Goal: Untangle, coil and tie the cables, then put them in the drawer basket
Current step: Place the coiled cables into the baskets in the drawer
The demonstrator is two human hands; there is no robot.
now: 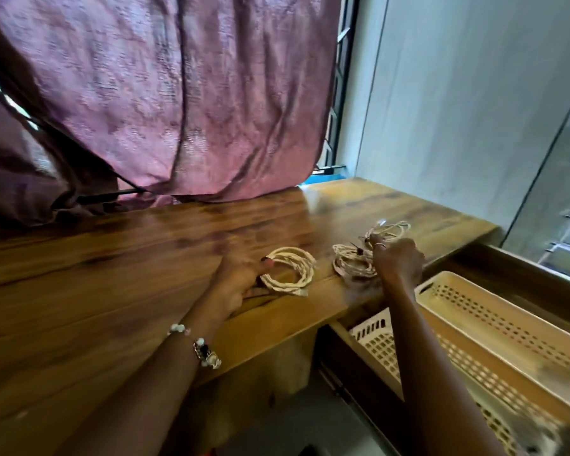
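Observation:
Three pale coiled cables lie on the wooden table point(112, 258). My left hand point(241, 278) grips the left coil point(293, 269) at its near-left side, thumb and fingers closed on it. My right hand point(397, 261) is closed over the edge of the middle coil point(349, 261), which carries a dark tie. The third coil point(390, 230) lies just beyond my right hand, touching its fingertips. To the lower right an open drawer holds a beige perforated basket point(494, 324) on top of a white lattice basket point(375, 337). Both baskets look empty.
A purple curtain point(165, 100) hangs down onto the table's back edge. The dark wooden drawer front point(524, 268) sticks out at the right, below the tabletop. A pale wall and a glass panel stand at the right.

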